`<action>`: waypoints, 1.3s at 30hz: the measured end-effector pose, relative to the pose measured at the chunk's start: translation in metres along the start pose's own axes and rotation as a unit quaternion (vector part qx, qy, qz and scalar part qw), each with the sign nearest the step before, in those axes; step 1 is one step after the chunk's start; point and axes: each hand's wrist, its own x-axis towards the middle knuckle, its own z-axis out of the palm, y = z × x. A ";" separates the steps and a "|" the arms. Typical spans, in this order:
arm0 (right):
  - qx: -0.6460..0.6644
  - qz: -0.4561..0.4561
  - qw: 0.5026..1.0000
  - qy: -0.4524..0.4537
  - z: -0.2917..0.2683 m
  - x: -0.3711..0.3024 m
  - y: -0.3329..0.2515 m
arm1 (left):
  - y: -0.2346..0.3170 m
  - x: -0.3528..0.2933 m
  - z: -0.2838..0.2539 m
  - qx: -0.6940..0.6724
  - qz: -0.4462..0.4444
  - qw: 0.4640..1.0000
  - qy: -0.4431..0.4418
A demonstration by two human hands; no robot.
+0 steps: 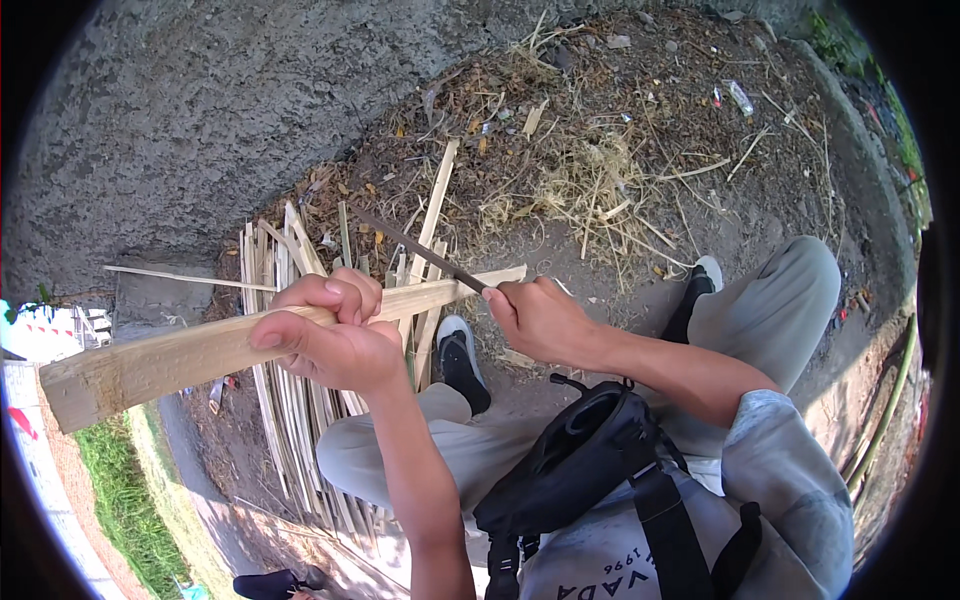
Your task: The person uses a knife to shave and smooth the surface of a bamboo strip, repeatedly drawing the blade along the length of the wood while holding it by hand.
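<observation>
While splitting: left hand (335,335) clenched round bamboo slat (200,360), right hand (540,315) closed on knife (420,250) laid across slat. Next, seemingly, steady blade pressure along grain, above strip pile (290,400) on ground.

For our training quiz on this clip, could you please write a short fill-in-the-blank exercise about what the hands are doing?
1. The left hand grips a long ____ slat.
2. The right hand holds a dark ____ whose blade lies across the slat.
3. Cut strips lie piled on the ____ below the slat.
4. A black ____ hangs at the person's chest.

Missing words: bamboo; knife; ground; bag
</observation>
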 end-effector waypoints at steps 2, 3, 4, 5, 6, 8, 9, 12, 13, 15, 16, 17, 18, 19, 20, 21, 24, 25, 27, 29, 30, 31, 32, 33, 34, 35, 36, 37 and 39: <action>-0.006 -0.013 1.000 -0.012 0.000 0.001 0.002 | -0.001 -0.002 -0.005 -0.001 0.004 1.000 -0.005; -0.007 -0.016 1.000 -0.010 -0.002 0.001 0.001 | -0.002 -0.002 -0.007 -0.001 0.004 1.000 -0.010; 0.009 -0.028 1.000 -0.002 -0.005 0.001 -0.001 | -0.002 -0.001 -0.008 -0.003 0.007 1.000 -0.011; 0.026 -0.038 0.999 0.004 -0.007 0.001 -0.005 | -0.003 -0.001 -0.009 0.000 0.008 1.000 -0.008; 0.025 -0.039 0.999 0.004 -0.009 -0.001 -0.010 | -0.003 0.000 -0.009 0.003 0.009 1.000 -0.006; 0.033 -0.069 0.997 0.029 -0.010 -0.008 -0.021 | -0.002 0.002 -0.008 0.009 0.011 1.000 -0.001; 0.032 -0.068 0.997 0.027 -0.007 -0.011 -0.021 | -0.001 0.002 -0.008 0.015 0.012 1.000 0.003; -0.035 -0.120 0.990 0.063 0.000 -0.014 -0.018 | -0.001 0.002 -0.014 0.000 0.010 1.000 -0.018; -0.035 -0.120 0.990 0.061 0.002 -0.012 -0.015 | 0.000 0.002 -0.015 0.010 0.013 1.000 -0.027; -0.037 -0.120 0.990 0.062 0.005 -0.007 -0.006 | -0.002 0.002 -0.014 0.008 0.012 1.000 -0.022; -0.036 -0.101 0.993 0.057 0.008 -0.006 0.001 | -0.003 0.002 -0.013 0.009 0.012 1.000 -0.017; -0.034 -0.081 0.995 0.051 0.009 -0.005 0.000 | -0.003 0.002 -0.014 0.009 0.011 1.000 -0.018; -0.033 -0.080 0.995 0.051 0.008 -0.004 -0.001 | -0.004 0.001 -0.015 0.010 0.015 1.000 -0.010; -0.023 -0.087 0.995 0.044 0.005 -0.004 -0.003 | -0.004 0.001 -0.015 0.010 0.018 1.000 -0.002; -0.013 -0.093 0.995 0.034 0.002 -0.006 -0.006 | -0.002 0.000 -0.013 0.013 0.015 1.000 0.000; -0.012 -0.091 0.995 0.029 0.002 -0.008 -0.011 | 0.000 0.001 -0.010 0.021 0.017 1.000 0.000; -0.013 -0.084 0.994 0.065 0.008 -0.010 -0.007 | 0.001 -0.001 -0.005 0.032 0.017 0.999 0.000; -0.029 -0.083 0.993 0.077 0.020 -0.008 0.014 | 0.001 -0.001 -0.002 0.031 0.019 0.999 -0.003; -0.046 -0.085 0.991 0.090 0.016 -0.001 0.014 | -0.003 -0.002 -0.007 0.019 0.011 1.000 0.010; -0.042 -0.081 0.995 0.041 0.008 -0.001 0.002 | -0.003 0.000 -0.012 0.009 -0.001 0.999 0.033; -0.041 -0.079 0.995 0.036 0.004 -0.003 -0.007 | -0.002 0.000 -0.010 0.013 -0.004 0.999 0.035; -0.054 -0.110 0.991 0.047 0.001 -0.004 -0.016 | 0.001 0.002 -0.007 0.020 0.002 1.000 0.020; -0.066 -0.140 0.986 0.058 0.001 -0.008 -0.021 | 0.006 0.000 -0.007 0.028 0.007 1.000 0.004; -0.091 -0.123 0.986 0.068 0.007 -0.005 -0.011 | 0.006 -0.001 -0.006 0.026 0.007 1.000 0.002; -0.091 -0.123 0.986 0.070 0.016 -0.005 0.009 | 0.004 -0.005 -0.009 0.022 0.005 1.000 0.008; -0.092 -0.113 0.987 0.069 0.023 -0.001 0.033 | 0.002 -0.005 -0.011 0.015 0.009 1.000 0.014; -0.093 -0.099 0.988 0.070 0.024 0.003 0.040 | -0.003 -0.004 -0.014 0.007 0.010 1.000 0.016; -0.086 -0.087 0.991 0.059 0.026 0.004 0.044 | -0.005 -0.006 -0.016 -0.007 0.001 1.000 0.023; -0.051 -0.089 0.994 0.041 0.008 0.000 0.010 | -0.002 -0.003 -0.018 0.001 0.008 1.000 0.024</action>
